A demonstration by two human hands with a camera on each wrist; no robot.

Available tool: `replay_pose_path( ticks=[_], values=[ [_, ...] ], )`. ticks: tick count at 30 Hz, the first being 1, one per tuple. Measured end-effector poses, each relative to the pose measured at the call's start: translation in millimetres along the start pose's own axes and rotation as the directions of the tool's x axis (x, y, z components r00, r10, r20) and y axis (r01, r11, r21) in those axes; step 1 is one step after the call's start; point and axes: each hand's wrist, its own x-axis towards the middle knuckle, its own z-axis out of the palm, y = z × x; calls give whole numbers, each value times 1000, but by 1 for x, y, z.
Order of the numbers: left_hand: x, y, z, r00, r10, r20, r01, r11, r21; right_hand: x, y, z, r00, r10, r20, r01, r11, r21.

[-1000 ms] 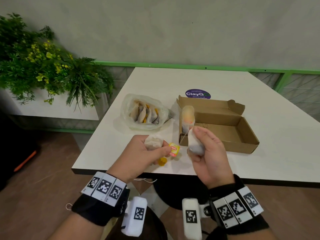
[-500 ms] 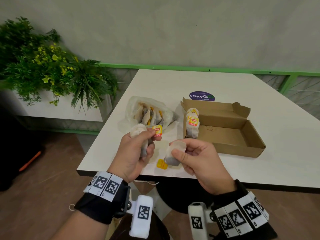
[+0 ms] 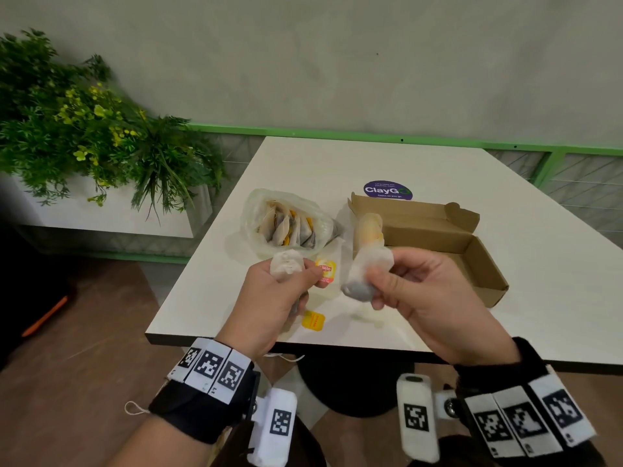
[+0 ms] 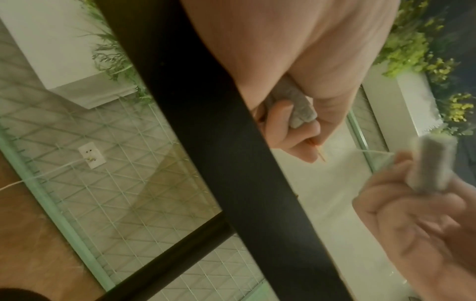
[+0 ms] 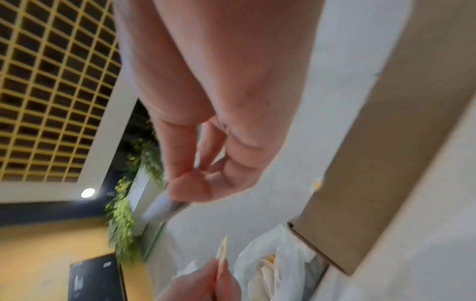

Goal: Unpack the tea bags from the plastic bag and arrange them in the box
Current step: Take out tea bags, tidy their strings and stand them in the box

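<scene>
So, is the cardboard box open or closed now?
Open. The cardboard box lies on the table with its lid flap folded back, so the brown inside shows; tea bags stand at its left end.

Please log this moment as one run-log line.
left hand: holds tea bag | right hand: holds second tea bag | box: open

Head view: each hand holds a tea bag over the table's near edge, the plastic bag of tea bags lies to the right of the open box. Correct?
Not quite. In the head view the plastic bag lies left of the box, not right. The left hand and right hand each do hold a tea bag.
</scene>
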Motion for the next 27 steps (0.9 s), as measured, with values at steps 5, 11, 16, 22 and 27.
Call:
replay_pose_path(
  ticks=[5, 11, 16, 22, 27],
  values=[
    [-8, 1, 0, 991, 69, 110, -83, 988, 128, 20, -2, 12, 942, -119, -314, 69, 984, -166],
    [-13, 5, -1, 979, 43, 200, -51, 998, 36, 23, 6, 24, 878, -178, -444, 35, 949, -312],
    [-14, 5, -2, 978, 49, 204, -54, 998, 18, 18, 10, 28, 889, -158, -431, 15, 948, -317],
    [-14, 5, -4, 971, 82, 226, -96, 994, 50, 14, 12, 28, 877, -155, -454, 1, 947, -321],
    [-12, 5, -3, 988, 84, 133, -72, 993, -94, 10, 24, 35, 909, -93, -406, -72, 925, -373]
  ],
)
